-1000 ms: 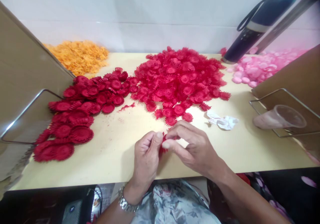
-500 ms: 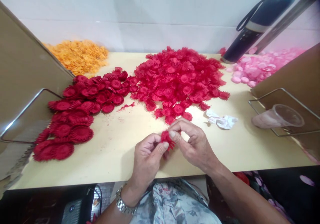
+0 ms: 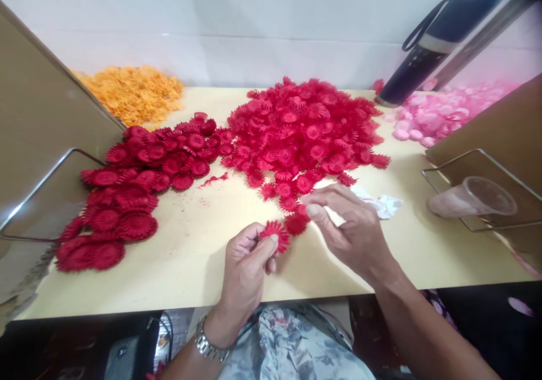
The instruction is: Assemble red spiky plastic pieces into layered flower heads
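Observation:
My left hand (image 3: 248, 264) pinches a red fringed artificial-flower piece (image 3: 273, 237) between thumb and fingers, its toothed petals facing up. To the right, my right hand (image 3: 349, 227) has thumb and forefinger closed at the edge of another red flower piece (image 3: 297, 222), which hangs slightly blurred below the fingertips. The two pieces are close together, above the near middle of the table. Just beyond them spreads a large heap of red flower pieces (image 3: 305, 134). Darker red flower discs (image 3: 138, 227) lie in overlapping stacks on the left.
Orange petals (image 3: 135, 95) are piled at the back left, pink petals (image 3: 444, 112) at the back right. A dark bottle (image 3: 440, 41) leans near the wall. Crumpled white tissue (image 3: 388, 206) lies behind my right hand. A plastic cup (image 3: 470, 198) sits in a wire holder on the right cardboard panel (image 3: 516, 143).
My right hand has moved away to the right from my left hand, with a red flower piece at its fingertips. My left hand keeps its own piece and has barely moved.

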`<state>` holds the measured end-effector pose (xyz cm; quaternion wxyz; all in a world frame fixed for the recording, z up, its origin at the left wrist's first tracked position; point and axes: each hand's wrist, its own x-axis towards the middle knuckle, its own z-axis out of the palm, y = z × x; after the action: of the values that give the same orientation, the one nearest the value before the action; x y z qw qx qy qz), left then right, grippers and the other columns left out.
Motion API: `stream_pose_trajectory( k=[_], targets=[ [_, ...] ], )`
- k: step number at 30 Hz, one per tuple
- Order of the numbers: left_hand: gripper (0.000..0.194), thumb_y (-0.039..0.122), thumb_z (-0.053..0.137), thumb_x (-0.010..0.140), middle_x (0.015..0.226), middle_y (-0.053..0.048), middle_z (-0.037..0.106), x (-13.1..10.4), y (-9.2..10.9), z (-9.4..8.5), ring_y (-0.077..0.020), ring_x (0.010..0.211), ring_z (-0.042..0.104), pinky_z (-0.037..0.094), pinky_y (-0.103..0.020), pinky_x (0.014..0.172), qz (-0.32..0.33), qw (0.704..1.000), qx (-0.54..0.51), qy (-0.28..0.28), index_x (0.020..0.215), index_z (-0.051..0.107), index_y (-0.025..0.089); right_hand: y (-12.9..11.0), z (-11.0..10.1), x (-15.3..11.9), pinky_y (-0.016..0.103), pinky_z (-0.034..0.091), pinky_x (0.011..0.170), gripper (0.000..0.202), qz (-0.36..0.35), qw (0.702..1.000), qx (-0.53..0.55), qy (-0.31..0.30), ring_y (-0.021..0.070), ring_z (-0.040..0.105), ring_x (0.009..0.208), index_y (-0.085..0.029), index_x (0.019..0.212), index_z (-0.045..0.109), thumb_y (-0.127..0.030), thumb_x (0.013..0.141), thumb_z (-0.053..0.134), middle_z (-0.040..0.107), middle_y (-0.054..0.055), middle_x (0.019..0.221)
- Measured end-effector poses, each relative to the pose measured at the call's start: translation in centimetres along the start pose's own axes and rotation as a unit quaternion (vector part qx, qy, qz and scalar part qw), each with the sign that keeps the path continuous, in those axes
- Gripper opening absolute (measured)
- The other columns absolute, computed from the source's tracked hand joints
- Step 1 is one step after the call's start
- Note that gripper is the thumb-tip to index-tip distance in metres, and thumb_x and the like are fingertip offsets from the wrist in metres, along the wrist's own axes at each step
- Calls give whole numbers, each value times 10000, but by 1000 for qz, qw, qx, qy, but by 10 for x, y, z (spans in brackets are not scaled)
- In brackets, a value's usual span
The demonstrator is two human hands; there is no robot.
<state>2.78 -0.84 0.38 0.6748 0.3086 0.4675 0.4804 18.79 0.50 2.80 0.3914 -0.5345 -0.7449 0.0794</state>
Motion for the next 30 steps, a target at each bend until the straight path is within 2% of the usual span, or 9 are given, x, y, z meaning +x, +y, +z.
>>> stream_pose_trajectory(
  k=[5,10,12,14,16,18,21,27,30],
  targets=[
    [356,384,643,730,441,68,374,-1,-6,-2,-46,395,299,218,-162,350,34,999,25,14,520,465,160,-25,10,-4,255,433,593,184,46,973,191,-118,131,534,638,-169,714,584,-296,843,553,586,18,661],
    [377,437,609,757,457,56,402,-3,-8,-6,-53,401,328,252,-169,356,31,999,22,-38,532,491,160,-24,19,-9,219,419,580,148,91,936,290,-176,98,512,616,-161,686,548,-217,821,571,548,-13,646],
    [342,420,600,772,478,50,432,-4,-8,-8,-57,415,359,282,-170,374,28,998,14,-61,567,512,161,-21,19,-10,219,405,561,159,106,938,292,-152,96,496,594,-164,664,529,-186,820,548,523,-21,623],
    [295,375,612,776,496,48,456,-6,-8,-10,-55,425,378,296,-168,390,28,997,9,-71,593,523,161,-15,17,-10,220,386,527,175,142,948,272,-82,95,467,554,-173,656,505,-185,831,510,493,-28,597],
    [270,340,616,778,503,43,478,-7,-8,-12,-55,430,402,312,-169,405,27,997,10,-74,599,529,157,-5,14,-8,229,374,521,179,173,963,208,9,99,447,540,-181,663,491,-199,841,483,477,-29,588],
    [245,323,612,780,515,29,514,-7,-7,-13,-66,439,443,345,-182,426,23,996,13,-83,618,549,150,7,9,-5,246,365,545,189,158,980,105,53,108,441,549,-181,651,489,-212,837,488,475,-23,589],
    [181,291,630,756,551,6,566,-4,-6,-10,-87,443,492,386,-208,440,10,996,15,-93,676,583,135,19,4,-2,256,335,550,231,107,994,-13,26,112,424,542,-177,607,483,-229,831,501,456,-18,572],
    [240,300,655,723,502,44,523,0,-4,-7,-49,359,438,305,-164,359,-2,1000,15,-24,599,523,144,18,3,-6,229,309,508,276,145,989,29,-21,96,400,509,-175,618,479,-291,867,462,427,-32,554],
    [280,339,651,729,490,55,496,0,-4,-6,-30,361,386,271,-147,347,6,1000,22,-14,585,509,145,17,4,-7,228,308,517,282,141,988,44,-32,99,400,524,-175,619,474,-297,872,455,423,-31,561]
  ],
)
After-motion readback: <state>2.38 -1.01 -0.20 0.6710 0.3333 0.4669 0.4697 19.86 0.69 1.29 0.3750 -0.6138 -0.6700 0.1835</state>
